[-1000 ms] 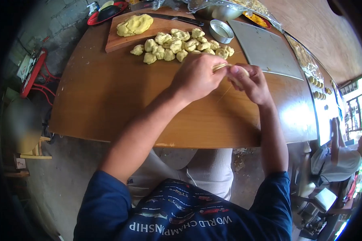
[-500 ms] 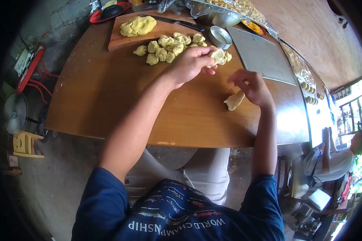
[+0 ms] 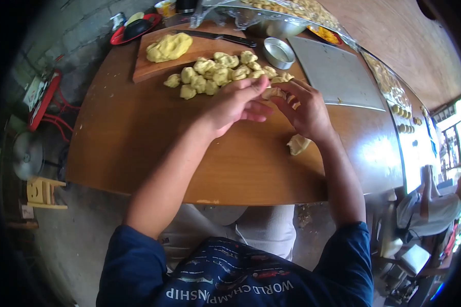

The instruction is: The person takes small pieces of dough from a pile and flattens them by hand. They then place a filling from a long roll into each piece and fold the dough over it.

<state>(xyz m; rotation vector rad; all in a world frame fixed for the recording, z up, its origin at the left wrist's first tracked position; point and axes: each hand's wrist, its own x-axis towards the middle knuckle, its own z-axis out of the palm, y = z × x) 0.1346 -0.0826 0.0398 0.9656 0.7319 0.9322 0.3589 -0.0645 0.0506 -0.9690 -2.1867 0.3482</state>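
Observation:
Above the middle of the table, my right hand has its fingers curled round a small pale piece of dough. My left hand is right beside that piece, thumb and fingers apart. A larger pale lump of dough lies on the table below my right wrist. Just beyond my hands is a cluster of yellowish dough pieces. A round metal tin stands at the far side of this pile.
A wooden board carries a big yellow dough mass and a knife. To the right lies a flat metal tray. Behind are a metal bowl and a red plate. Another person sits at far right.
My right hand has moved up and left from above the larger dough lump to the small piece that my left hand held. My left hand's fingers have loosened. The view has shifted slightly.

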